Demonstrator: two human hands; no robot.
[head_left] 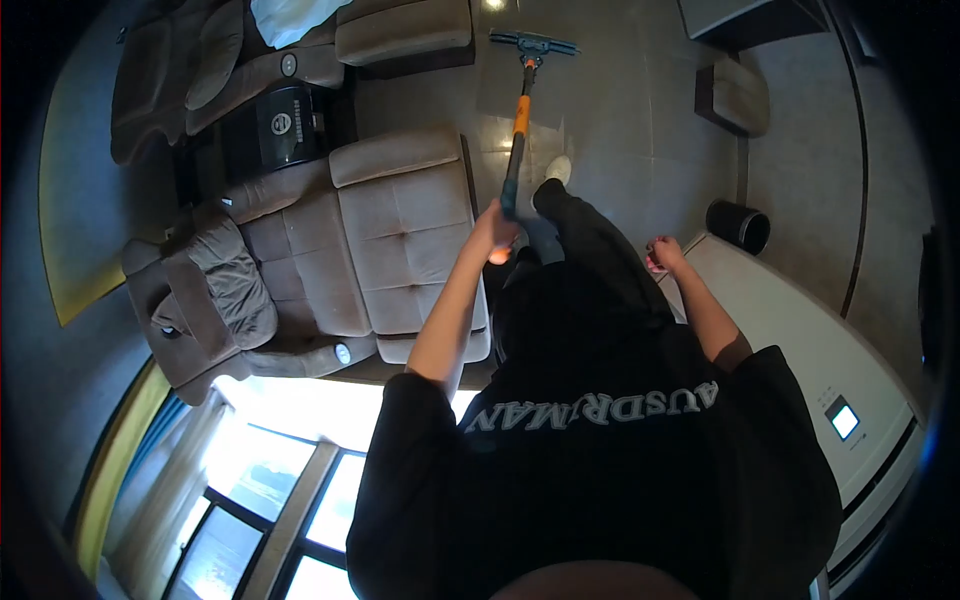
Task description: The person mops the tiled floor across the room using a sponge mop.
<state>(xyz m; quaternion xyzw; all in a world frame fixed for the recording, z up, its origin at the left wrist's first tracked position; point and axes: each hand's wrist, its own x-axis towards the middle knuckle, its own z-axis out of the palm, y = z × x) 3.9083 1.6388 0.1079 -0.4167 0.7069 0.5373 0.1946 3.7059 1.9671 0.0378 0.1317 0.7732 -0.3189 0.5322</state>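
My left hand point(490, 232) is closed around the lower end of a long-handled squeegee point(521, 118). Its handle is black and orange, and its wide dark head point(535, 44) lies across the floor ahead of me. An orange end of the handle shows just below the hand. My right hand point(663, 254) hangs at my other side, near the tall white appliance, with its fingers curled in. A pinkish patch shows at those fingers; what it is, I cannot make out.
Brown recliner seats point(405, 240) stand along my left, with a black console point(288, 125) between them. On the right are a white appliance point(800, 340) with a lit display, a black bin point(738, 226) and a small brown stool point(733, 97). Grey tiles point(620, 110) cover the floor.
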